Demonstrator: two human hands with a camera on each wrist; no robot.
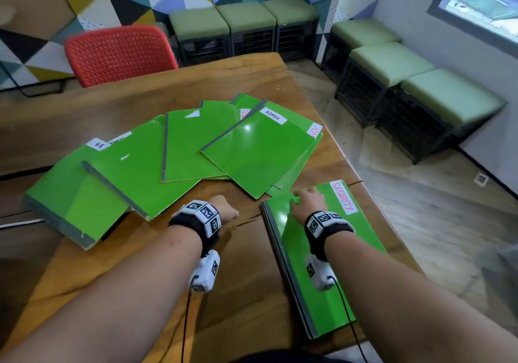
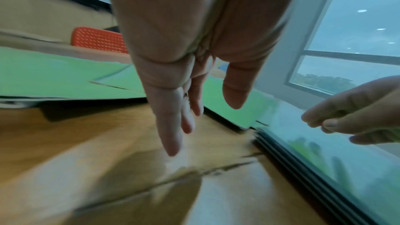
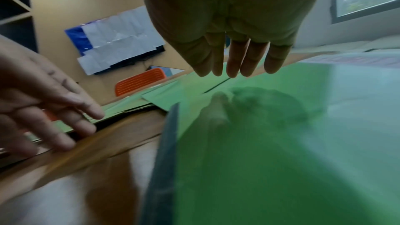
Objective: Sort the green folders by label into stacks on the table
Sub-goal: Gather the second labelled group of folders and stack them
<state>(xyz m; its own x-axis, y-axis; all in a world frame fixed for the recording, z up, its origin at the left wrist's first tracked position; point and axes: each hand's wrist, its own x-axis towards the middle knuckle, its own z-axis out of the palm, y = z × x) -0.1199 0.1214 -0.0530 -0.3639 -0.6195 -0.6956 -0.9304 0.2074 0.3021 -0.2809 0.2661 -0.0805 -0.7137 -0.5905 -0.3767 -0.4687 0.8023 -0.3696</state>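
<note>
A stack of green folders topped by one labelled SECURITY [image 1: 322, 253] lies at the table's near right. My right hand [image 1: 308, 198] hovers over its far end with straight fingers [image 3: 233, 61] and holds nothing. Several more green folders fan across the table; one marked ADMIN [image 1: 258, 149] lies on top at the right, and an HR-labelled pile [image 1: 75, 194] sits at the left. My left hand [image 1: 224, 208] is over bare wood between the fan and the stack, fingers [image 2: 173, 126] extended and empty.
The wooden table [image 1: 241, 278] ends just right of the SECURITY stack. A red chair [image 1: 117, 54] stands behind the table. Green-cushioned stools [image 1: 392, 62] line the wall and the right side. Cables run from both wrist cameras toward my body.
</note>
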